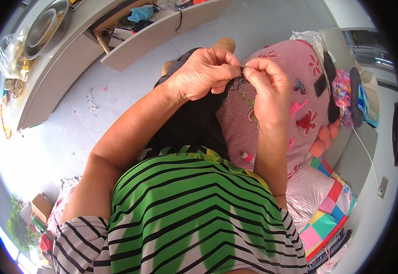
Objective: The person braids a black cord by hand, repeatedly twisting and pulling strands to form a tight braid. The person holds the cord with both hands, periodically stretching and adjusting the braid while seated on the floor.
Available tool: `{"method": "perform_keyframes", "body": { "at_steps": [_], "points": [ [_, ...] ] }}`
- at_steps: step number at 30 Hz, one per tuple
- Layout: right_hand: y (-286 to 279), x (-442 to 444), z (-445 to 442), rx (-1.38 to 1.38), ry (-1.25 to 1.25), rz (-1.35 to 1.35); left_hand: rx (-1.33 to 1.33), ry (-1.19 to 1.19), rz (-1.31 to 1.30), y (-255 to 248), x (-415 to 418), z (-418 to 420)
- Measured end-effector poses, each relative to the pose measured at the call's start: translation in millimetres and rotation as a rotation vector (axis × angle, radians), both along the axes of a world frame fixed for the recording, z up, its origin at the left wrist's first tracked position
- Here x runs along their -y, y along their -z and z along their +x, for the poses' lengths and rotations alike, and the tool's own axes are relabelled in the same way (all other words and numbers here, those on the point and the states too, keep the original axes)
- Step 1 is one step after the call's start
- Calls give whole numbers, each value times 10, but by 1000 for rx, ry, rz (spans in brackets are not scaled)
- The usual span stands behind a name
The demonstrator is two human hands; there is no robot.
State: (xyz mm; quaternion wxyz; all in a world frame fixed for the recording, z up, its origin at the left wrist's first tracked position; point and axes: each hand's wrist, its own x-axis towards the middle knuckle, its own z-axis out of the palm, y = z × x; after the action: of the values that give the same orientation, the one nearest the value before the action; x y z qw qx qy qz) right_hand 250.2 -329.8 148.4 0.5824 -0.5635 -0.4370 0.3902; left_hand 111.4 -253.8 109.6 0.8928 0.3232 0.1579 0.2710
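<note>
My left hand (209, 73) and my right hand (269, 89) meet over the edge of my lap. Between the thumb and forefinger of each I pinch a small, dark piece of black yarn or lace (236, 82). Its lower part hangs loosely below my fingertips, and the fingers cover the top. Just beneath, green thread (248, 99) lies on a pink checked cover (234, 123) with flower patches. The cover is spread over the sofa beside my leg in black trousers (188, 120).
An open drawer (164, 36) with mixed items juts out ahead. On the cover lie a dark phone (320, 85), pink scraps (298, 108) and a small pink-and-white bottle (246, 157). Coral balls (325, 138) rest by the sofa back. Plastic litter (91, 101) is on the floor.
</note>
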Motion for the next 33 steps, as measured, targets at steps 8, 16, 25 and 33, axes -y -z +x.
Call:
{"method": "perform_keyframes", "body": {
  "at_steps": [8, 16, 25, 33],
  "points": [
    [-46, -25, 60, -105, 47, -68, -20, 6, -26, 6, -10, -23],
    [-20, 10, 96, -159, 42, -47, 74, 51, -22, 53, -21, -22],
    [-17, 2, 11, -126, 71, -37, 129, 36, 49, 49, -35, -10],
    [3, -14, -60, -127, 103, -48, -8, -62, 180, 24, 31, 22]
  ]
}}
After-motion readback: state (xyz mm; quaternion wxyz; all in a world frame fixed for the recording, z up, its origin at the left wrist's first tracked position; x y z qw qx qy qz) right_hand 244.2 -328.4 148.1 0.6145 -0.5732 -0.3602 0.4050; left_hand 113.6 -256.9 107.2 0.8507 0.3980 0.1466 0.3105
